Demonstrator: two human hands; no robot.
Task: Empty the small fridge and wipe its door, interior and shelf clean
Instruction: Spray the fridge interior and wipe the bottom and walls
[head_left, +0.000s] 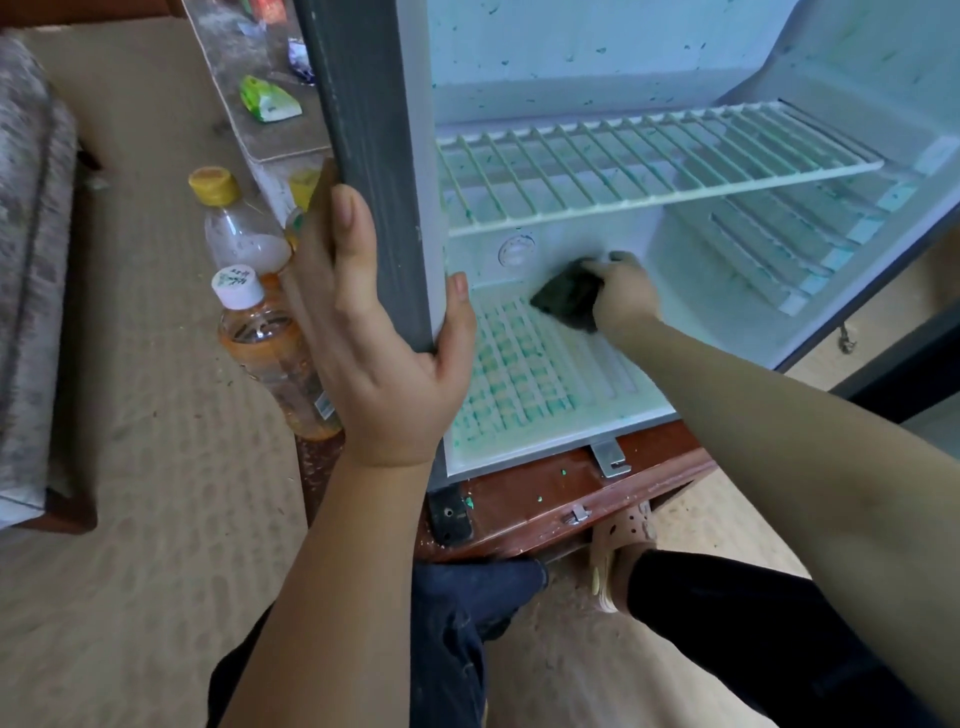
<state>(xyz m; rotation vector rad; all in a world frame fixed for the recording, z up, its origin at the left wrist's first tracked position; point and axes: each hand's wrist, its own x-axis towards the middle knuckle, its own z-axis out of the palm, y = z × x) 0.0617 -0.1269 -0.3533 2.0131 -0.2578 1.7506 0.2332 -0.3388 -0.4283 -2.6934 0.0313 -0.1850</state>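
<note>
Dark cloth (566, 301) bunched in right hand (626, 296) inside fridge (358, 104), 2 o'clock; left hand (384, 353) clasps its front edge.

One wide-angle camera sits on the person's head and faces forward and down, close to the open fridge (571, 67), whose interior fills the upper right. The floor (156, 467) and the person's legs (457, 623) lie along the lower edge; both arms (332, 571) stretch away from the lens.

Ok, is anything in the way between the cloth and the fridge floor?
Nothing visible. The right hand holds the cloth at the back of the lower compartment, under the wire shelf; the fridge floor in front of it holds only green stains.
</note>
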